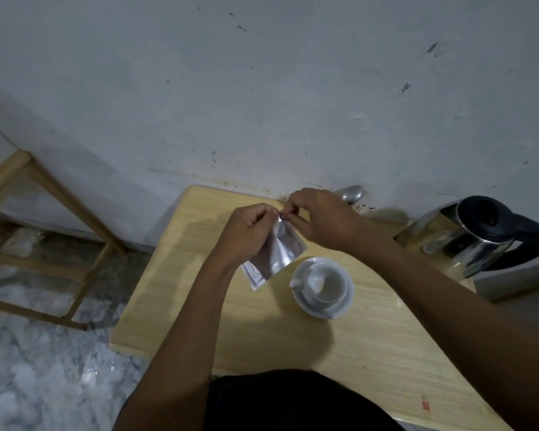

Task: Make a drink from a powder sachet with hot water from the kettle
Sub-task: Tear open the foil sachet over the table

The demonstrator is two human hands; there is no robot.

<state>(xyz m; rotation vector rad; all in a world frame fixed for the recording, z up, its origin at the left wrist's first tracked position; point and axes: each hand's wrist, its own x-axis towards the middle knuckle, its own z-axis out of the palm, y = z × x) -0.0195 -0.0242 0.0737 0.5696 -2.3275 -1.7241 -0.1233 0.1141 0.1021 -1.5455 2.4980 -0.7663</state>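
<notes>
A silver foil sachet hangs above the wooden table, pinched at its top edge by both hands. My left hand grips the top left corner; my right hand grips the same edge just to the right. Below and to the right of the sachet, a white cup stands empty on a white saucer. The steel kettle with a black lid and handle stands at the table's far right. A metal spoon lies by the wall, partly hidden behind my right hand.
The table stands against a stained pale wall. A wooden frame stands on the marbled floor to the left. A small red mark sits near the table's front right edge.
</notes>
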